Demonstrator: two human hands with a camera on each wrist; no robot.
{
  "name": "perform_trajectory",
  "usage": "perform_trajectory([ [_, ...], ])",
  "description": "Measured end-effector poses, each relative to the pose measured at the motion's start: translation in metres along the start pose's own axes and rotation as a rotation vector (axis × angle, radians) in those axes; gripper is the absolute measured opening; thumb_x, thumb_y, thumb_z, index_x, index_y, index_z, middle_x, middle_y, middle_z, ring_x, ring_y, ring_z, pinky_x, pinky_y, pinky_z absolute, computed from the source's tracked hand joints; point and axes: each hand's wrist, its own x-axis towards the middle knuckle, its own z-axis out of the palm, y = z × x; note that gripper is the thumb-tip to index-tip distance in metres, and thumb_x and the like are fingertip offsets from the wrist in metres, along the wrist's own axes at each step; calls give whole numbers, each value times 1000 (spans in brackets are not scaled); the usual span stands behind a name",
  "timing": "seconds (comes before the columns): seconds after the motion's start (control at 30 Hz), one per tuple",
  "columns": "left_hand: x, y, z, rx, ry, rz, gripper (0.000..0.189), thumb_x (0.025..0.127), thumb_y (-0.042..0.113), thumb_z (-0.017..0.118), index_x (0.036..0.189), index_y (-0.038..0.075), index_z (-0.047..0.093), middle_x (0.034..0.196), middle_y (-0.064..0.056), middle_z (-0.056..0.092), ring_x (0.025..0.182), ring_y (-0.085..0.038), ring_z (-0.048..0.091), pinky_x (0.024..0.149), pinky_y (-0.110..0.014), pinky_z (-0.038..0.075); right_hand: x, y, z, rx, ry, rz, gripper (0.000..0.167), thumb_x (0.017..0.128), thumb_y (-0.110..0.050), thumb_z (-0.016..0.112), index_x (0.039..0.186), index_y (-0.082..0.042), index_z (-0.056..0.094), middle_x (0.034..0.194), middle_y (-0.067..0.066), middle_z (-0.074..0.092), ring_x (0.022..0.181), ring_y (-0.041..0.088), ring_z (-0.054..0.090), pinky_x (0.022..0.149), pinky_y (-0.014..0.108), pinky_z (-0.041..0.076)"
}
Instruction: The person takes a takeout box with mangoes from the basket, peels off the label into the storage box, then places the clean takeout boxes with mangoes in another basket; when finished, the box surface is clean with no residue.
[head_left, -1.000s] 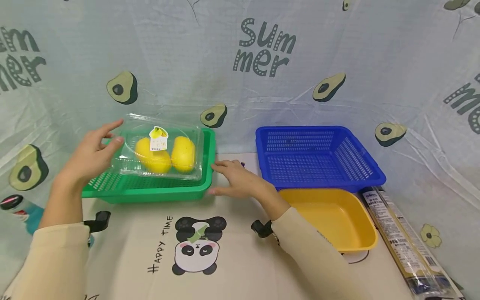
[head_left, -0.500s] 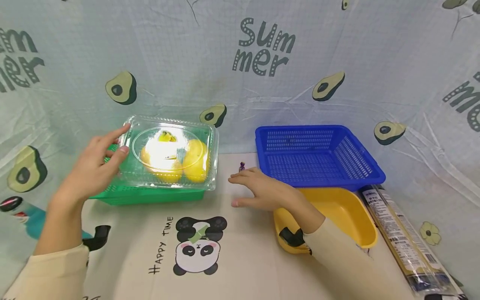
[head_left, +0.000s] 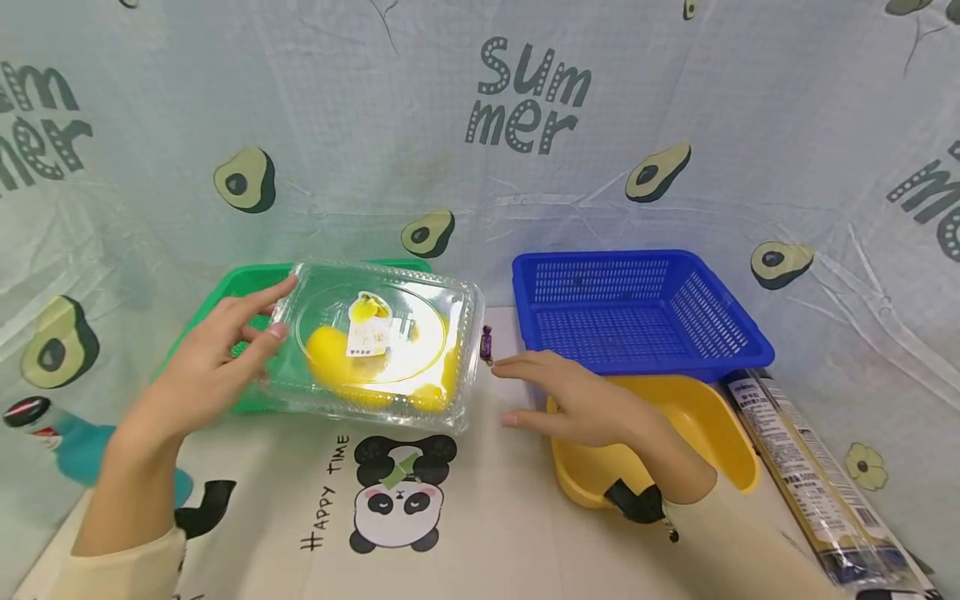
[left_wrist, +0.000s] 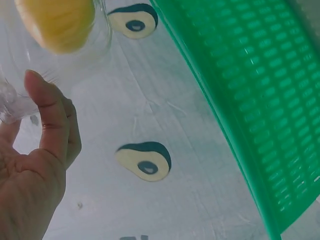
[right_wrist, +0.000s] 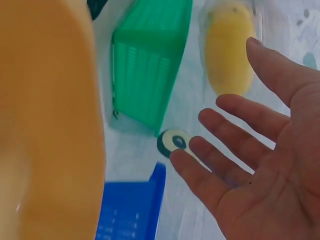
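The left hand (head_left: 217, 358) pinches the near-left end of a clear plastic box (head_left: 408, 346), thumb and fingers bent onto its thin, ribbed edge. The box, rectangular with an oval raised on its glossy lid, tilts at nine o'clock of the right hand, overlapping the green basket (head_left: 247, 283) in the head view. Smooth yellow fruit (head_left: 330, 354) shows through it, under a paper label (head_left: 367, 329). The right hand (head_left: 585, 408) is spread, fingers nearly straight and well apart from the box. From that hand, a shiny purple candy (head_left: 486, 342) lies at ten o'clock, a perforated blue basket (head_left: 600, 333) at one, and a smooth, round-cornered yellow tub (head_left: 690, 425) at four.
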Motion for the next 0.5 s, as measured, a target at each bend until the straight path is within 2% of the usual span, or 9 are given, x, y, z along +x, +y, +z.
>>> perform_trajectory([
  [0.27,-10,18,17,-2,-84,12,60,105,19,59,160,33,38,123,-6,50,72,-8,64,71,-26,48,-26,12,-5,44,64,45,60,99,-46,67,151,-20,52,149,-3,54,133,18,54,110,47,47],
  [0.37,-15,21,25,-45,-111,22,60,105,17,60,159,33,39,126,-4,51,77,-8,64,67,-28,49,-34,16,-3,76,86,24,63,99,-43,68,152,-18,49,150,-2,53,131,17,55,108,43,49],
  [0.5,-22,25,36,-131,-132,38,60,104,13,60,158,32,42,123,-2,50,82,-11,64,61,-28,47,-44,21,1,186,91,10,71,98,-37,71,158,-21,38,155,-2,46,137,20,52,109,41,48],
])
